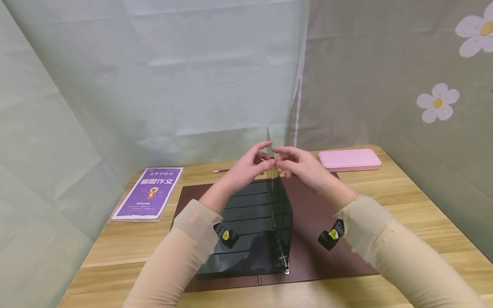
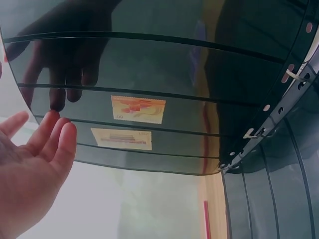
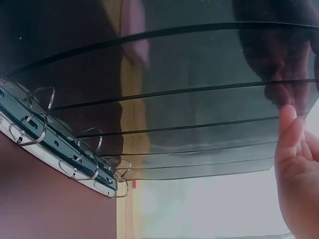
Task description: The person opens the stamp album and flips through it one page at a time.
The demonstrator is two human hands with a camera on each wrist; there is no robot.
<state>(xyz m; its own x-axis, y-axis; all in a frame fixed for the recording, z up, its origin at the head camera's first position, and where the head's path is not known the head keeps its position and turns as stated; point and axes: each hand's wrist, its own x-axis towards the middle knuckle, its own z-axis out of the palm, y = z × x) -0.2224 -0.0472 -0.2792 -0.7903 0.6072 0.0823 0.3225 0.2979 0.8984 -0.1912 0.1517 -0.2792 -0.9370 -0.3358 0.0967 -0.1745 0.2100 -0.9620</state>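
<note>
A stamp album (image 1: 246, 231) with dark strip-pocket pages and metal rings lies spread on the table. One of its pages (image 1: 278, 201) stands upright, seen nearly edge-on in the head view. My left hand (image 1: 250, 164) touches the left face of this page with its fingertips, the fingers loosely bent. From the other side my right hand (image 1: 300, 164) rests its fingertips on the page. The left wrist view shows an orange stamp (image 2: 138, 109) and a paler stamp (image 2: 122, 139) in the pocket rows. Binder rings (image 3: 40, 132) run along the spine in the right wrist view.
A purple booklet (image 1: 148, 194) lies at the left of the wooden table (image 1: 111, 244). A pink case (image 1: 349, 159) sits at the back right. Behind the album is a thin red pencil-like stick (image 1: 221, 170). Curtains (image 1: 215, 77) enclose the table's back and sides.
</note>
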